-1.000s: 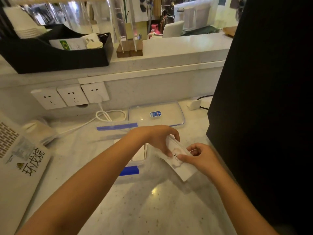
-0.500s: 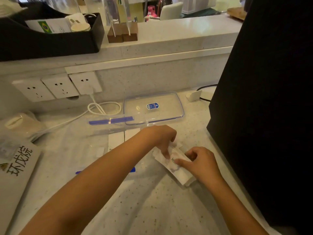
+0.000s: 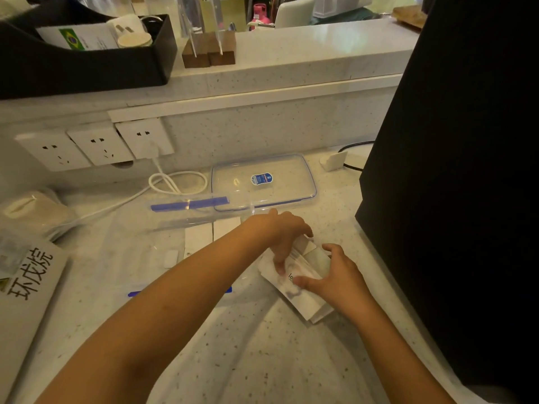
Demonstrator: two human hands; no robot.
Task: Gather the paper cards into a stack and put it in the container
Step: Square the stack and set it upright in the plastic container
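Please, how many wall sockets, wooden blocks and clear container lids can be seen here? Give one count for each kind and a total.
Wall sockets: 3
Wooden blocks: 2
Clear container lids: 1
Total: 6

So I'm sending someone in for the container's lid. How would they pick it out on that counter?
Start at the row of white wall sockets under the raised ledge, then follow the looped white cable rightwards along the counter. The lid lies flat just beyond it, by the back wall. It is the clear rounded rectangle with a small blue sticker in the middle, unlike the open container in front.
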